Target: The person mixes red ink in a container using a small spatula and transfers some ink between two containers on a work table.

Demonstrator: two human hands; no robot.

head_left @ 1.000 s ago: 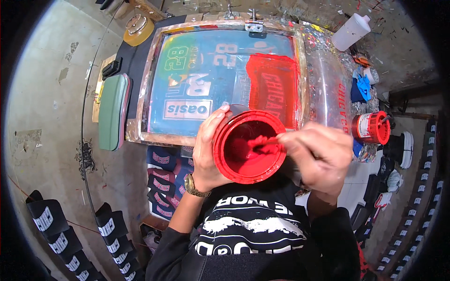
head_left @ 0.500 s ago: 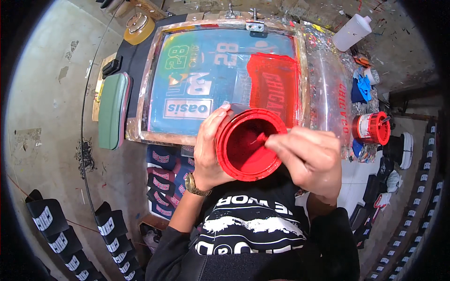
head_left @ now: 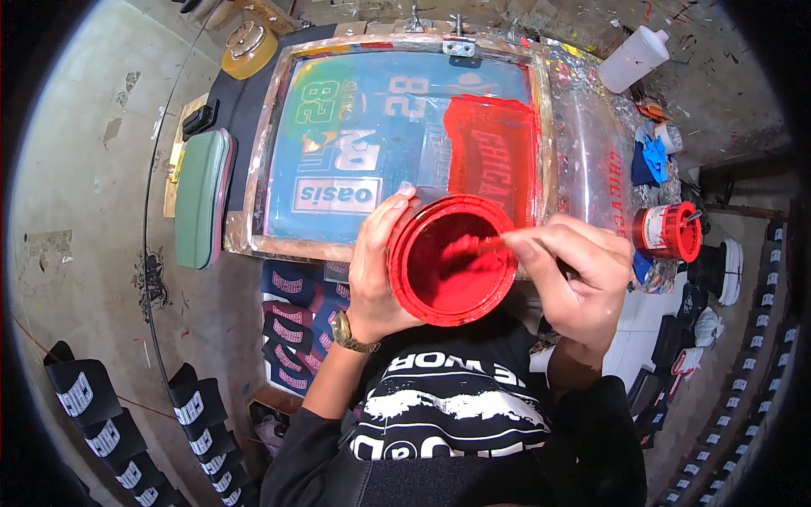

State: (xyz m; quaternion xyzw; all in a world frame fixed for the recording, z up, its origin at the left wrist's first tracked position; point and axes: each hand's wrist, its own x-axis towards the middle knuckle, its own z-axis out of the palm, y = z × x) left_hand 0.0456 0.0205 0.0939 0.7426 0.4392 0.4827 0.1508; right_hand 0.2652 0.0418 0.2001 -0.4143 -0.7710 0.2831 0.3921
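My left hand (head_left: 374,270), with a gold watch at its wrist, grips the side of a red tub (head_left: 411,283), its open mouth tilted toward me. Red ink coats the inside. Between the thumb and fingers of my right hand (head_left: 585,275) is a thin ink-smeared stirring stick (head_left: 492,243). It reaches over the tub's right rim, its far end in the ink. Just beyond the tub lies a wooden-framed printing screen (head_left: 342,218) with blue mesh and stencilled designs. Wet red ink (head_left: 498,122) covers its right part.
Right of the screen stand another red ink tub (head_left: 672,232), a blue cloth (head_left: 652,159) and a white bottle (head_left: 635,59). Left are a green padded case (head_left: 201,203) and a tape roll (head_left: 250,49). Printed dark pieces (head_left: 291,325) lie below the screen; racks of black printed pieces (head_left: 78,393) line both sides.
My right hand has moved right and slightly up, drawing the stick toward the tub's right rim; more of the stick shows. My left hand and the tub stay nearly still.
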